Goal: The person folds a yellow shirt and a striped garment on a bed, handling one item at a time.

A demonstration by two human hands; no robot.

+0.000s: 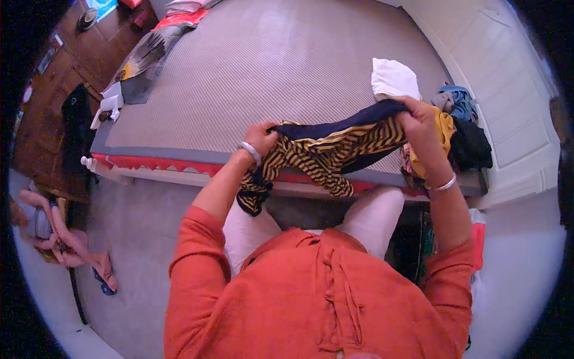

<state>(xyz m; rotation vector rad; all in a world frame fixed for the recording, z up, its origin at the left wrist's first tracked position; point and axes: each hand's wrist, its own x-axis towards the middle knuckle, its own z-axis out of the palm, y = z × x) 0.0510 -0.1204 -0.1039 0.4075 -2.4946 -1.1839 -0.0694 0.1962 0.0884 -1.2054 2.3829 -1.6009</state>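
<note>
A navy garment with yellow and dark stripes [334,143] is stretched between my two hands above the near edge of the bed. My left hand [262,137] grips one end of its navy band, and my right hand [416,117] clutches the other end. Striped folds hang down from the band over the bed edge, the lowest part reaching my left thigh. Beside my right hand are a folded white cloth [393,78] and a mustard-yellow garment [441,130]. The fingertips of both hands are partly hidden by cloth.
Blue and grey clothes [462,102] and a black garment [471,143] are piled by the white headboard panel [506,89]. A striped mat [269,67] covers the bed. At left lie a white paper roll [111,102] and a feather-print cloth [145,58]; a seated person [58,229] is beyond.
</note>
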